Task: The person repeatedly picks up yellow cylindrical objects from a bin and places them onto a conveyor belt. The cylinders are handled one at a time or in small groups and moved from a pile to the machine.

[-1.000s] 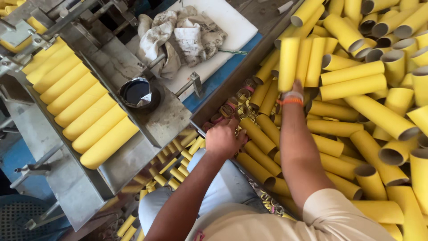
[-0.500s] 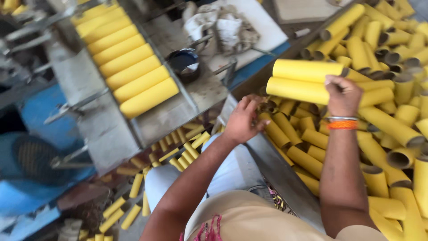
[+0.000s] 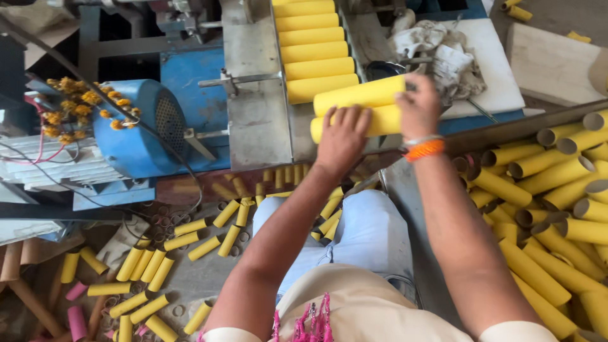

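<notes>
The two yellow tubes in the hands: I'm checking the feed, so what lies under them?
The grey metal tray edge shows under the two yellow tubes; hands cover the rest.

Colour reference — tubes and machine
Held tubes (image 3: 361, 104) plain yellow; wristband (image 3: 423, 149) orange; motor housing (image 3: 136, 130) blue; floor tubes (image 3: 145, 266) yellow — a few pink (image 3: 76, 320); board (image 3: 494, 63) white.

- Right hand (image 3: 419, 107): orange band and thin silvery bangle at the wrist.
- Left hand (image 3: 342, 140): bare, unadorned.
- Cream short-sleeved top, pink fringe, lower centre.
- Pale blue trousers.
</notes>
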